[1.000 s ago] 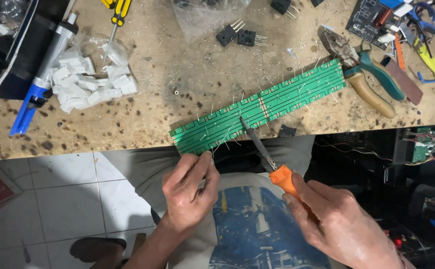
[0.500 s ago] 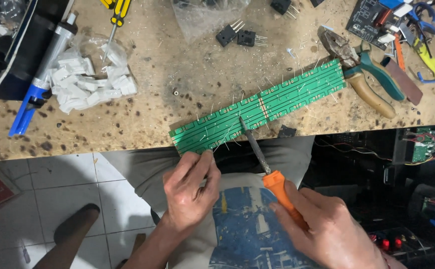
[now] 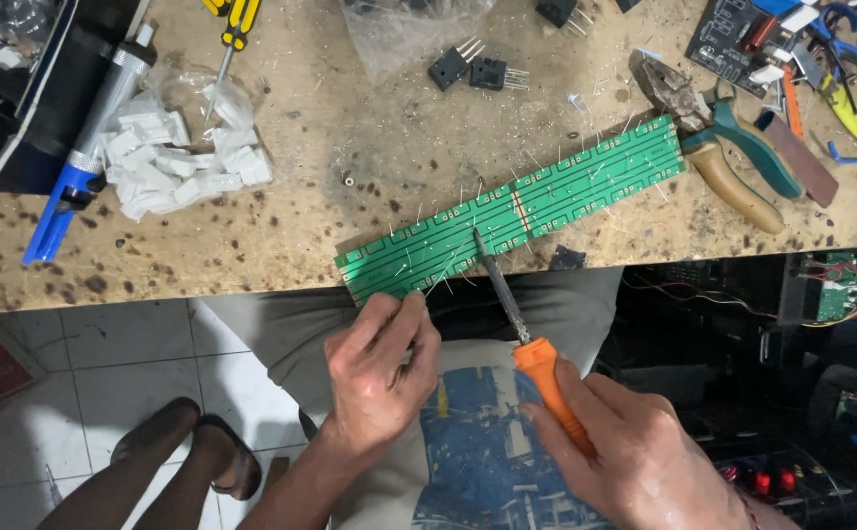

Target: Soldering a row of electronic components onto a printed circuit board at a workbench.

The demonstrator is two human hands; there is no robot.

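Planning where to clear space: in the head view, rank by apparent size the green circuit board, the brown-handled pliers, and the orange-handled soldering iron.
1. Green circuit board, the longest.
2 and 3. Brown-handled pliers and orange-handled soldering iron look alike; the right hand hides part of the iron, which is nearer the camera.

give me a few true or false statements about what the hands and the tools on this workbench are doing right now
1. The right hand holds an orange-handled soldering iron with its tip on the green circuit board. True.
2. The left hand rests flat on the pliers. False: it pinches at the board's near edge, far from the pliers.
3. The circuit board lies wholly on the floor. False: it lies slantwise on the wooden bench, one end past the edge.
4. A yellow-handled screwdriver lies by a bag of white parts. True.
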